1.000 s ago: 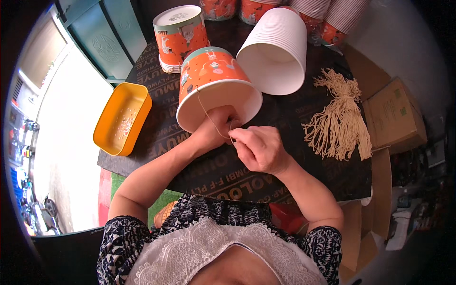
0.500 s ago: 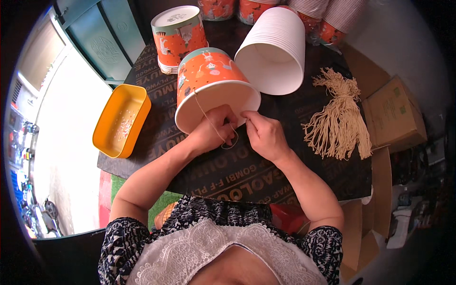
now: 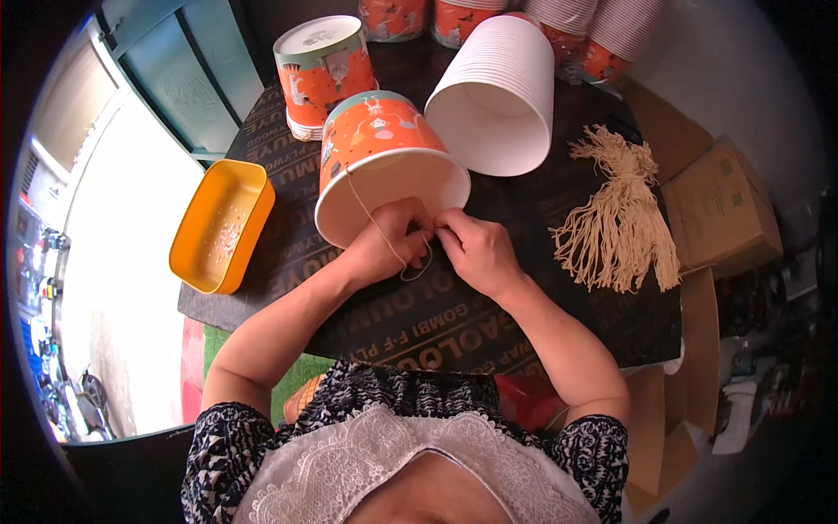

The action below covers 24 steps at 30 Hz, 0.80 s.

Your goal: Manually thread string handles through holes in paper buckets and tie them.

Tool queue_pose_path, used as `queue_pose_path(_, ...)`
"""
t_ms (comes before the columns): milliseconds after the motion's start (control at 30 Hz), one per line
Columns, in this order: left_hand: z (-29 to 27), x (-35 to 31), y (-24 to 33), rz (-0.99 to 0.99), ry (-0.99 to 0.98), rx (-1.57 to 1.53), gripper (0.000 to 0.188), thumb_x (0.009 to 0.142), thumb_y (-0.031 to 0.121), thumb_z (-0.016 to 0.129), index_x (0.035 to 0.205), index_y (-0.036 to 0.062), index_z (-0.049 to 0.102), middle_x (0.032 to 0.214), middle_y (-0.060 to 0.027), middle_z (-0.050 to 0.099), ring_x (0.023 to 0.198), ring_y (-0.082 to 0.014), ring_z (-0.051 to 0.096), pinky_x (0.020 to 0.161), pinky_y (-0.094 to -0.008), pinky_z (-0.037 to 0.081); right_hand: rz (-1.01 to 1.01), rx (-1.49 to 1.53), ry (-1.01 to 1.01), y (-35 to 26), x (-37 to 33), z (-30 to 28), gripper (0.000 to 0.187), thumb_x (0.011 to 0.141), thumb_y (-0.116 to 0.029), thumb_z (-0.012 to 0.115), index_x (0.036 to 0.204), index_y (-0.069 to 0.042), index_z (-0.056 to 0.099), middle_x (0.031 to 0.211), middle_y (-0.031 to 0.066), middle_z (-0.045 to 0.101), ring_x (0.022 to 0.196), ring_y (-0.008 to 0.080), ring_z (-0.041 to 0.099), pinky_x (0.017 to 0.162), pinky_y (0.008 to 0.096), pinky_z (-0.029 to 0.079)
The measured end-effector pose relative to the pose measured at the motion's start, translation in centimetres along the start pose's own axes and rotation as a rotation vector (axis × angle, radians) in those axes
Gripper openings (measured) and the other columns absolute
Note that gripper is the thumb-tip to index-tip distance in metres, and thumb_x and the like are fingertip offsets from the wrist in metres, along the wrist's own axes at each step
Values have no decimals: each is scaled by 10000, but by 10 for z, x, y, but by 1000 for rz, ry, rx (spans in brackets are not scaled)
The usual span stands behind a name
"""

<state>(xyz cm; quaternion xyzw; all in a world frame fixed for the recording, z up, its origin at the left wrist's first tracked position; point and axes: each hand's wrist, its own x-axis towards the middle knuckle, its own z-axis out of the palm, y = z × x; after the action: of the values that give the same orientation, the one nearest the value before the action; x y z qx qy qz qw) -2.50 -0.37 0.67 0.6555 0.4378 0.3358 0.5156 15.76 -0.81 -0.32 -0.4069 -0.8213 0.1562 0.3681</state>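
Left hand (image 3: 391, 234) in tight at the bucket's mouth, fingers curled around the cord (image 3: 367, 211), and right hand (image 3: 476, 249) meets it fingertip to fingertip, thumb and forefinger pinched on that same strand! One orange printed paper bucket (image 3: 393, 168) lies tipped just beyond the knuckles, white mouth facing the person, the single cord running from its rim across the left hand and sagging in a small loop below.

Count them up: two hands, one bucket being worked, one upended orange stack (image 3: 325, 79) behind it, one white nested stack (image 3: 497, 92) on its side to the right. Far edge, four wrapped bucket stacks (image 3: 615, 44) in sight. One yellow tub (image 3: 250, 236) well left, tiny bits inside; one cream cord bundle (image 3: 621, 218) right, near one cardboard box (image 3: 724, 210).
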Motion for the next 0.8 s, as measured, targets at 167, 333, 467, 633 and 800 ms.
queue_pose_path(167, -2, 3, -11, 160, 35, 121, 60, 857, 26, 595, 866, -31, 579, 673, -76, 575, 536, -143, 577, 461, -276, 459, 18, 18, 22, -5, 1, 1, 97, 863, -104, 604, 918, -44, 552, 742, 183, 640, 689, 375, 647, 568, 465, 495)
queue_pose_path(333, -3, 4, -2, 224, 79, 248, 100, 845, 65, 619, 882, -22, 588, 669, -72, 575, 535, -138, 564, 460, -271, 446, 93, 38, 23, -3, -1, 2, 78, 840, -45, 627, 894, -22, 576, 743, 175, 645, 704, 363, 652, 570, 406, 498)
queue_pose_path(467, -6, 3, 14, -153, 34, 38, 107, 839, 71, 613, 887, -18, 579, 661, -62, 574, 513, -127, 536, 448, -255, 425, 105, 89, 44, -2, -2, 5, 68, 824, -20, 638, 866, -4, 587, 724, 163, 643, 662, 318, 662, 570, 366, 498)
queue_pose_path(633, -8, 2, 13, -176, 38, -8, 79, 835, 55, 598, 850, -13, 560, 644, -57, 568, 500, -122, 524, 436, -249, 414, 101, 219, 42, -5, -2, 5, 66, 823, -74, 640, 820, -26, 594, 789, 148, 651, 728, 336, 655, 586, 402, 500)
queue_pose_path(800, -10, 1, 12, -150, 29, -72, 64, 821, 31, 598, 834, -15, 555, 634, -59, 564, 496, -120, 519, 433, -248, 408, 67, 198, 85, -11, 0, 4, 44, 794, 25, 645, 825, 20, 613, 768, 144, 641, 678, 254, 643, 596, 321, 490)
